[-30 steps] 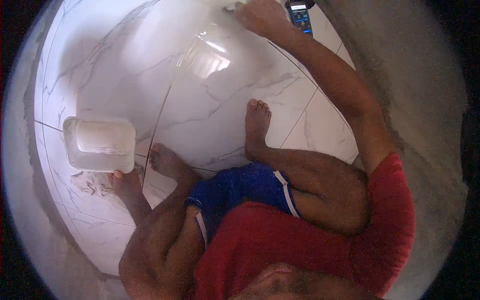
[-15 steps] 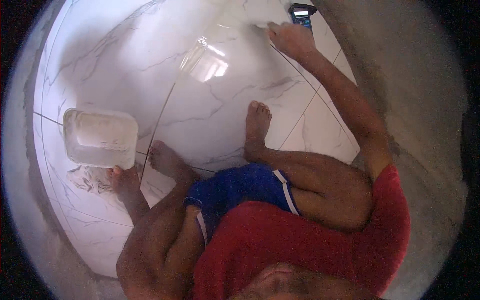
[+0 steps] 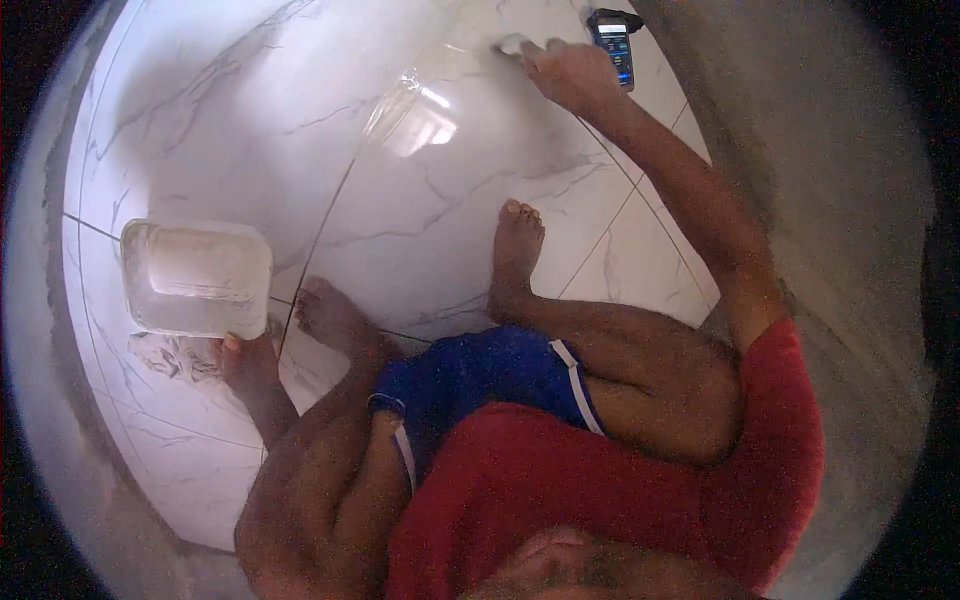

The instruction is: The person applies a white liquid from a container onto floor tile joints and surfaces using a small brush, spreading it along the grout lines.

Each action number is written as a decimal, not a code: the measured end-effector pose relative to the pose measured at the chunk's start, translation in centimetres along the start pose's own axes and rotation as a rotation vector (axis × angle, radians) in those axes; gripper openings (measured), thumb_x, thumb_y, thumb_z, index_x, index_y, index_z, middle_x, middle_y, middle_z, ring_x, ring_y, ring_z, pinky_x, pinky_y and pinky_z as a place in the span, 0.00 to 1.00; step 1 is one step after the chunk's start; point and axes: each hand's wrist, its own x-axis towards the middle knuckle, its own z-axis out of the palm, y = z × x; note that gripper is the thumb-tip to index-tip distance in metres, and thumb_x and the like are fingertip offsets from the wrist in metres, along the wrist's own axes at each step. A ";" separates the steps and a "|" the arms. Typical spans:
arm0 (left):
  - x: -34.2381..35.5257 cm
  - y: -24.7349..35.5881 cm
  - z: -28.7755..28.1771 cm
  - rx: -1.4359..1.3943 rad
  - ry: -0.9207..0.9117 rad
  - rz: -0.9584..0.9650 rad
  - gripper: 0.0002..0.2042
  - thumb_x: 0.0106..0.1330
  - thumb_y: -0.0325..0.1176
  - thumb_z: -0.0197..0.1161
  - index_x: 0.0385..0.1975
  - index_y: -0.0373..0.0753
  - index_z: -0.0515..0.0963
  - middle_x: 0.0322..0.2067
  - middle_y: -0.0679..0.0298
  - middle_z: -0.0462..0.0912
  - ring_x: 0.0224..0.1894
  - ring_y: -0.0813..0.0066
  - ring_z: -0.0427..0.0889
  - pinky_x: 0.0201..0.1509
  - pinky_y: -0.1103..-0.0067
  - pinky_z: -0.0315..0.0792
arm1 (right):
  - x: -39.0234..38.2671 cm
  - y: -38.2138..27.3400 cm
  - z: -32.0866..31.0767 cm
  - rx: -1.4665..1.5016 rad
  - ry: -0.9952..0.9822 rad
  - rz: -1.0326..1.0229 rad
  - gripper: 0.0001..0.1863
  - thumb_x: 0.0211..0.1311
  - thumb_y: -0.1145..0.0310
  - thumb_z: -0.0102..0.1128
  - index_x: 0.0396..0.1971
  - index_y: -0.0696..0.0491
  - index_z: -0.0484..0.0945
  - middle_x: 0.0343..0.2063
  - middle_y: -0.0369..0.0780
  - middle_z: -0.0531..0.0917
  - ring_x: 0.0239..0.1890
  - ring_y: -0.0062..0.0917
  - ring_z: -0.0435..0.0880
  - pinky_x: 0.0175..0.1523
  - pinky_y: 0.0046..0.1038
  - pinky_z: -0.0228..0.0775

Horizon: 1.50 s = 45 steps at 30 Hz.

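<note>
At the left, my left hand (image 3: 250, 368) grips the near edge of a rectangular, translucent plastic tub (image 3: 250, 270), the thumb showing at its rim. Whitish stuff appears inside the tub. A crumpled pale sheet or bag (image 3: 170, 358) lies on the floor by that hand. My right hand (image 3: 575, 78) reaches far out at the upper right, its fingers closed round a small flat blade-like tool (image 3: 512, 44). The tool is partly hidden by the fingers and blurred, so its exact kind is unclear. It is low over the white marbled floor tiles (image 3: 420, 210).
Just right of my right hand a phone (image 3: 614, 50) with a lit screen lies next to a black item (image 3: 634, 20). Grey rough walls (image 3: 830, 200) close in on the right and left. My bare feet (image 3: 517, 240) stand on the tiles.
My right hand has moved a little left and away from the phone, and the small tool shows more clearly. The tub stays in my left hand, almost unmoved.
</note>
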 end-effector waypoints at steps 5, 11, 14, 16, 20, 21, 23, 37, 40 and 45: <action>0.6 0.0 0.7 0.096 -0.067 0.021 0.39 0.61 0.39 0.70 0.69 0.33 0.58 0.68 0.50 0.64 0.70 0.51 0.63 0.75 0.57 0.57 | -6.0 1.1 -0.1 0.062 -0.227 0.116 0.17 0.70 0.59 0.50 0.52 0.50 0.76 0.31 0.48 0.84 0.32 0.44 0.88 0.35 0.45 0.83; 0.3 -0.2 0.4 0.118 0.041 -0.016 0.41 0.60 0.40 0.72 0.69 0.32 0.57 0.67 0.49 0.64 0.68 0.51 0.65 0.74 0.56 0.58 | -2.9 2.5 -0.1 0.039 -0.011 0.162 0.16 0.72 0.55 0.49 0.52 0.42 0.79 0.27 0.45 0.84 0.28 0.41 0.86 0.32 0.44 0.80; 0.3 -0.3 -0.5 0.715 0.169 -0.026 0.39 0.61 0.40 0.70 0.68 0.32 0.57 0.66 0.48 0.65 0.67 0.51 0.66 0.73 0.56 0.59 | -1.1 1.5 0.3 0.043 -0.069 0.130 0.16 0.71 0.55 0.49 0.51 0.43 0.80 0.27 0.46 0.84 0.27 0.42 0.86 0.32 0.44 0.80; 0.4 -0.2 -0.2 0.472 0.096 0.005 0.37 0.63 0.39 0.69 0.67 0.31 0.58 0.65 0.47 0.66 0.67 0.52 0.67 0.71 0.56 0.62 | -2.5 0.4 0.2 0.045 -0.142 0.133 0.17 0.72 0.56 0.47 0.51 0.47 0.78 0.30 0.46 0.84 0.29 0.42 0.87 0.33 0.45 0.81; 0.2 0.4 0.2 0.013 -0.037 -0.022 0.34 0.64 0.38 0.67 0.66 0.30 0.61 0.64 0.47 0.67 0.66 0.52 0.68 0.69 0.56 0.65 | -6.9 0.0 0.9 0.092 -0.273 0.184 0.17 0.74 0.57 0.45 0.51 0.50 0.76 0.34 0.46 0.85 0.33 0.41 0.88 0.35 0.43 0.82; 0.1 0.5 0.8 0.013 -0.037 -0.021 0.34 0.64 0.38 0.67 0.66 0.30 0.61 0.64 0.47 0.67 0.66 0.52 0.68 0.69 0.56 0.65 | -7.1 0.2 0.5 0.091 -0.272 0.184 0.17 0.74 0.57 0.45 0.51 0.50 0.76 0.34 0.46 0.85 0.33 0.41 0.88 0.35 0.43 0.82; 0.0 0.2 2.1 0.451 0.187 0.009 0.33 0.63 0.37 0.66 0.65 0.30 0.62 0.65 0.48 0.66 0.67 0.51 0.67 0.71 0.56 0.63 | -7.1 0.5 -0.4 0.060 -0.329 0.220 0.15 0.73 0.57 0.48 0.52 0.48 0.76 0.35 0.44 0.84 0.34 0.40 0.87 0.36 0.42 0.82; 0.2 -0.1 2.6 0.054 -0.017 -0.003 0.36 0.59 0.32 0.64 0.67 0.28 0.57 0.65 0.46 0.66 0.66 0.54 0.69 0.69 0.64 0.67 | 4.6 -3.8 -5.0 0.117 -0.045 -0.154 0.17 0.68 0.58 0.57 0.55 0.43 0.77 0.45 0.43 0.81 0.49 0.38 0.84 0.46 0.39 0.83; 0.2 0.1 3.1 0.031 -0.020 -0.027 0.37 0.61 0.33 0.66 0.69 0.32 0.56 0.67 0.48 0.63 0.69 0.53 0.65 0.72 0.59 0.61 | 1.1 -1.0 -1.6 0.019 0.016 -0.118 0.18 0.70 0.57 0.56 0.57 0.42 0.77 0.40 0.40 0.81 0.43 0.34 0.84 0.42 0.37 0.81; 0.3 0.0 0.6 0.009 -0.084 -0.028 0.38 0.63 0.34 0.67 0.71 0.35 0.56 0.69 0.50 0.61 0.71 0.51 0.61 0.75 0.55 0.55 | -5.5 2.2 1.8 0.098 -0.070 -0.017 0.18 0.70 0.57 0.55 0.56 0.42 0.78 0.38 0.40 0.80 0.42 0.35 0.83 0.42 0.38 0.81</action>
